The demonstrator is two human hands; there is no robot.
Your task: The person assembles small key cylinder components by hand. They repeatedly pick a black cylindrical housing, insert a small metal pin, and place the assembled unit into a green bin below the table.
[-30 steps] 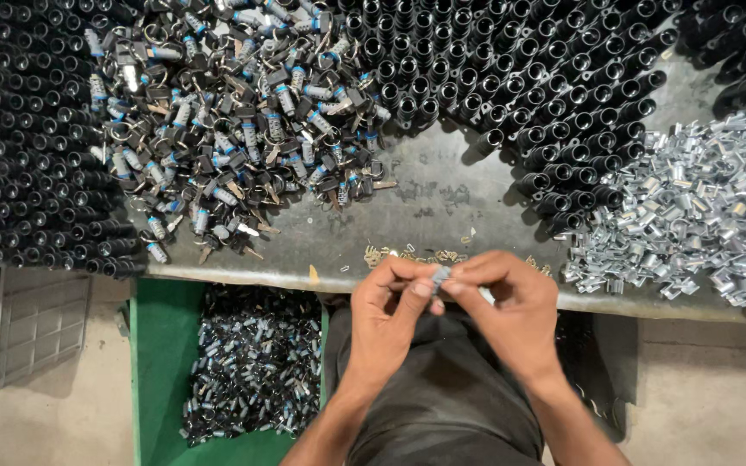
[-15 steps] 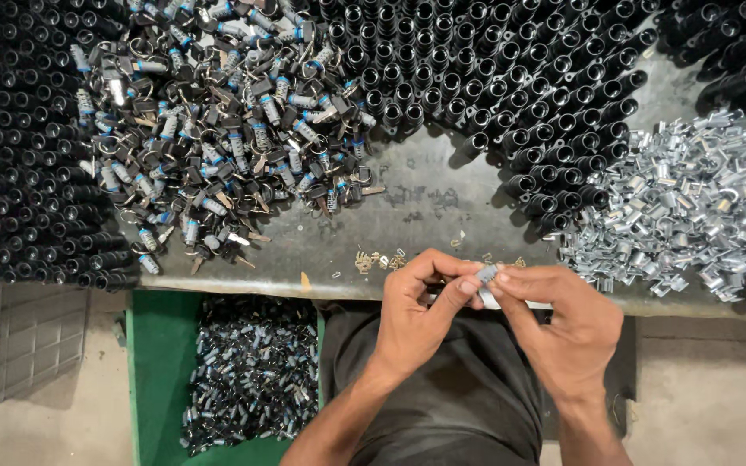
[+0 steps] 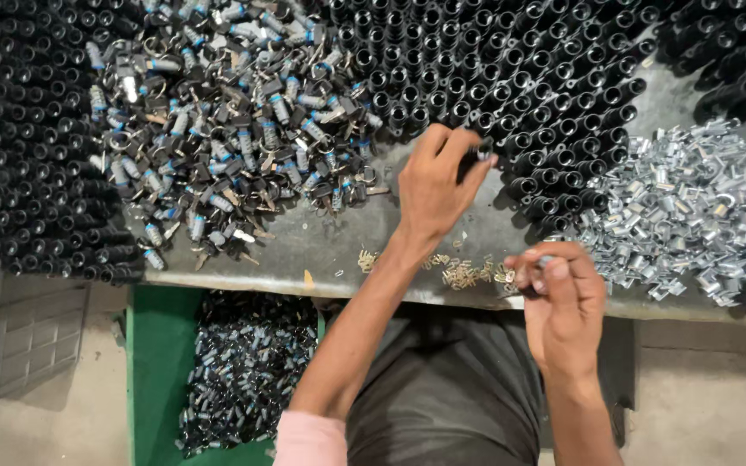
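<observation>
Piece in my left hand: a black tube [image 3: 482,154], pinched between my thumb and fingertips at the edge of the standing tubes, its open end just showing past my fingers.
Left hand [image 3: 434,188]: reached out over the bench, fingers drawn together on that tube; the wrist lies above the small brass bits.
Right hand [image 3: 563,298]: held near the bench edge, close to my body, fingers curled and pinching a small silver part [image 3: 535,264]; it is mostly hidden, so I cannot tell its exact shape.
Brass bits [image 3: 464,274]: a thin scatter of tiny yellowish pieces on the bench, between my two hands.
Standing black tubes [image 3: 511,78]: packed upright in a dense field across the back and down the left side, open ends up.
Keyed cylinders [image 3: 235,129]: a loose heap of small lock barrels with blue bands and keys, left of my left hand.
Silver clips [image 3: 692,216]: a bright pile of metal pieces to the right, just beyond my right hand.
Bench [image 3: 321,250]: grey metal top, bare only in the strip in front of me.
Green bin [image 3: 161,371]: below the bench edge at my left knee, holding a good heap of dark assembled pieces [image 3: 243,371].
How far along: judging from the bin, a fair number are done; the piles of tubes, cylinders and clips are large, so I would say much is left.
</observation>
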